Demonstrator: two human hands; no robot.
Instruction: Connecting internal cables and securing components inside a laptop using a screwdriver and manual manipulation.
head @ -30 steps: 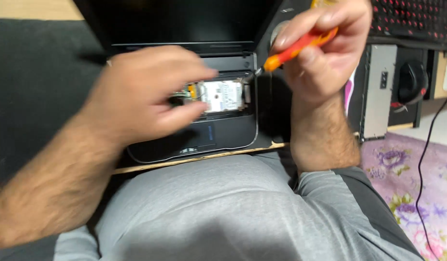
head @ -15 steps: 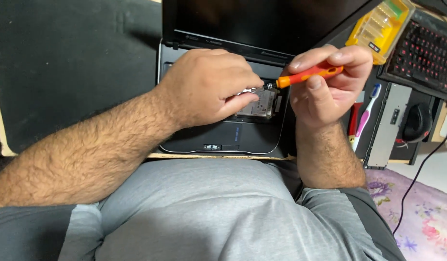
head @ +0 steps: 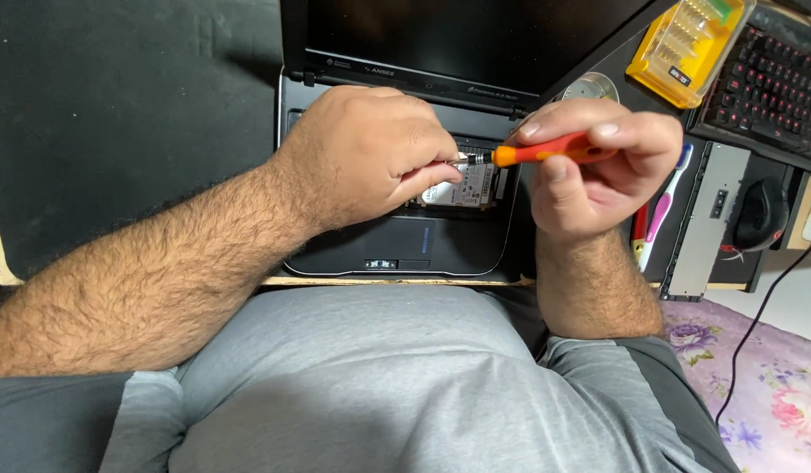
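Now the left hand (head: 370, 153) is bent over the open laptop (head: 405, 236), its fingers pinched together on the edge of a small silver drive (head: 467, 186) that sits in the bay where the keyboard would be, just above the touchpad. Over on the other side the right hand (head: 598, 166) has its grip clamped on a screwdriver (head: 545, 153) with an orange handle, lying almost level, its thin metal tip meeting the left fingertips right at the drive's upper edge. That drive looks like a light, stiff, flat metal box, probably smooth and a bit slippery on its faces, and surely delicate: a hold by the side edges, away from the label face and the connector end, seems the safest. The screwdriver is slim and rigid, and the ribbed handle near the collar looks like the natural place for fingers. Any screw at that tip is too small to make out. Around the laptop on the counter: a yellow bit case (head: 690, 48) at the upper right, a keyboard (head: 773, 88) with red-lit keys, a toothbrush (head: 664, 197) just beside the right wrist, and a black mouse (head: 760, 215) further right.
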